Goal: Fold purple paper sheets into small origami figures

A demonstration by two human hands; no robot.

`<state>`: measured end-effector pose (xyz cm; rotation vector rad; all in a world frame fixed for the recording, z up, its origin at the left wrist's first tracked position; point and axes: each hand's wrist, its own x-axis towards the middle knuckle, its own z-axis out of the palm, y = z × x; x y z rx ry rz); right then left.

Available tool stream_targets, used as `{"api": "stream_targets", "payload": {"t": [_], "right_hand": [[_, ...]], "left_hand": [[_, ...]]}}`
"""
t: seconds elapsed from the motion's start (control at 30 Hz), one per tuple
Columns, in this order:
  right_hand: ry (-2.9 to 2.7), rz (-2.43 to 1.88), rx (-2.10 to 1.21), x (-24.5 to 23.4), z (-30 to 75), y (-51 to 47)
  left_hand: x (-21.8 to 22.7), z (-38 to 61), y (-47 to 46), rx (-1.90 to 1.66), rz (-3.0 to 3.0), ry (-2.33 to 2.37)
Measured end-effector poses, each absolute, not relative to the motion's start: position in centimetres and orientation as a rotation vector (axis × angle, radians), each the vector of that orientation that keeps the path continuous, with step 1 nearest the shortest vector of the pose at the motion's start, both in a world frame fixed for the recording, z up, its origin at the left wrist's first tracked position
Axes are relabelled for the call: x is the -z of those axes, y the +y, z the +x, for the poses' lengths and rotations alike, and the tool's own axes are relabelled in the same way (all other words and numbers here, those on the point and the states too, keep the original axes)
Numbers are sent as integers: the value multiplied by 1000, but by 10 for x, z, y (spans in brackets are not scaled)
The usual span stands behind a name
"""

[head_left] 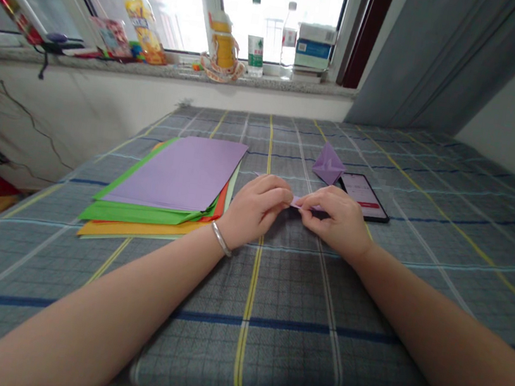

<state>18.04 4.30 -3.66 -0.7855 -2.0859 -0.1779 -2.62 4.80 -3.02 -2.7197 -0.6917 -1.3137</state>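
Note:
Between my two hands is a small folded piece of purple paper (295,203), mostly hidden by the fingers. My left hand (260,206), with a silver bangle at the wrist, pinches its left side. The fingertips of my right hand (333,216) grip its right side. Just beyond my right hand stands a purple folded paper shape (329,163) with pointed corners. It rests by the upper left corner of a dark-edged phone or tablet (366,197) whose screen is lit. Left of my hands lies a stack of coloured paper with a purple sheet (178,172) on top.
Green sheets (149,215) and orange sheets (137,229) stick out under the purple one. A grey checked cloth (286,293) covers the table. Behind it, the windowsill (174,70) holds bottles, a yellow cup (223,44) and boxes (314,47). A grey curtain (415,55) hangs at right.

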Motion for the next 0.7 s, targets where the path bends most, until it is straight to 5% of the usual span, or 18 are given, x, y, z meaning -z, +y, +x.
{"api": "stream_targets", "payload": {"t": [0.7], "right_hand": [[-2018,-1241,82,39,205,58]], "left_hand": [[20,-45,64,1715,-2373,-906]]}}
